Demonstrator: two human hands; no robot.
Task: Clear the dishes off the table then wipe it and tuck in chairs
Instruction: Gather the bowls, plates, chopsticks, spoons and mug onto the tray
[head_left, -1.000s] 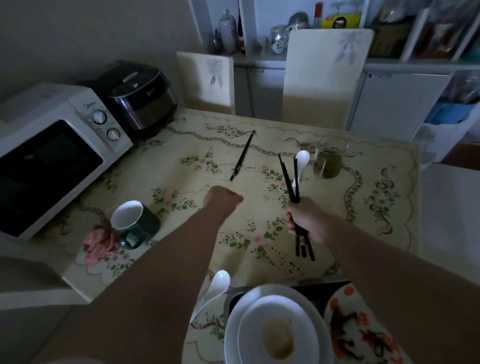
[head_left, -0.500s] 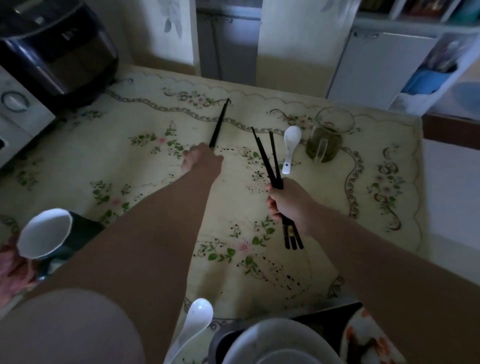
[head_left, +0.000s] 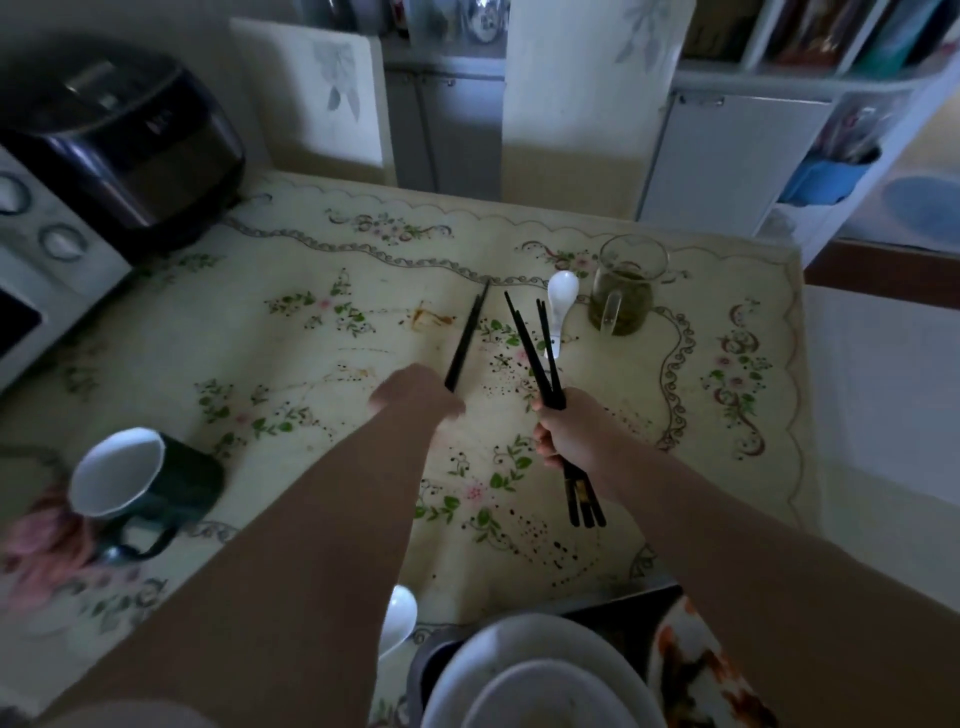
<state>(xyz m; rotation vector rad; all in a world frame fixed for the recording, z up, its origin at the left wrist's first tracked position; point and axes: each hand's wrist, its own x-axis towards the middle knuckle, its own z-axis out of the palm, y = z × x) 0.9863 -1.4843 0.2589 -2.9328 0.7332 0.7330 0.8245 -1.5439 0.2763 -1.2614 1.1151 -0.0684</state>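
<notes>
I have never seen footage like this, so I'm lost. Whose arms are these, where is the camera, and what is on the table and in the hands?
No machine here: a person wears one camera on the head, looking down at their own bare arms. The right hand grips a bundle of black chopsticks. The left hand is at the near end of another black chopstick pair lying on the floral-clothed table; whether it grips them is unclear. Also on the table: a white ceramic spoon, a glass mug of greenish liquid, a dark green mug, a second white spoon and, nearest, stacked white plates.
</notes>
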